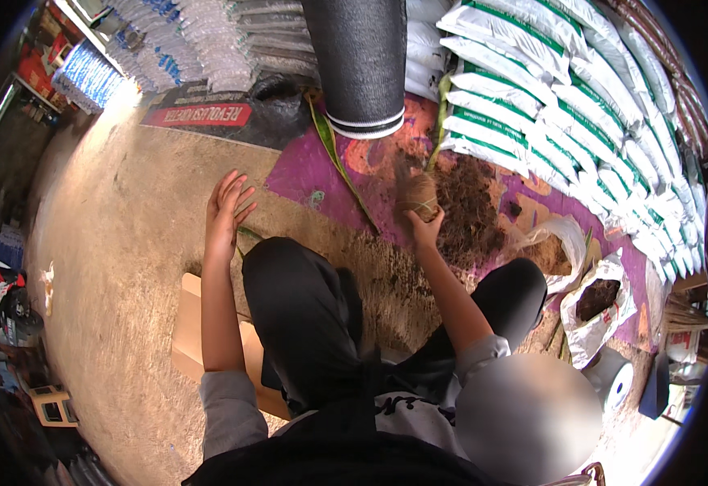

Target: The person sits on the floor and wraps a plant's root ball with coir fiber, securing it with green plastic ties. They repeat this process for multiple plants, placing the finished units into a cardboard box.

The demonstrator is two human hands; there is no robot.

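My right hand point(427, 227) is closed round the lower side of a brown root ball point(420, 197) with thin strings wound about it. A long green leaf point(440, 121) rises from behind the ball, apparently from its top. Beside the ball, a heap of dark brown fibrous soil point(467, 211) lies on a purple and orange sheet point(297, 162). My left hand point(228, 209) is raised to the left, its fingers apart and holding nothing. A second long leaf with yellow edges point(338, 158) lies across the sheet between my hands.
Stacked white and green sacks point(524, 97) stand at the right. A tall dark cylinder with white bands point(358, 65) is straight ahead. A clear plastic bag point(552, 251) and an opened white sack of soil point(601, 304) lie by my right knee; cardboard point(188, 328) lies left of my legs.
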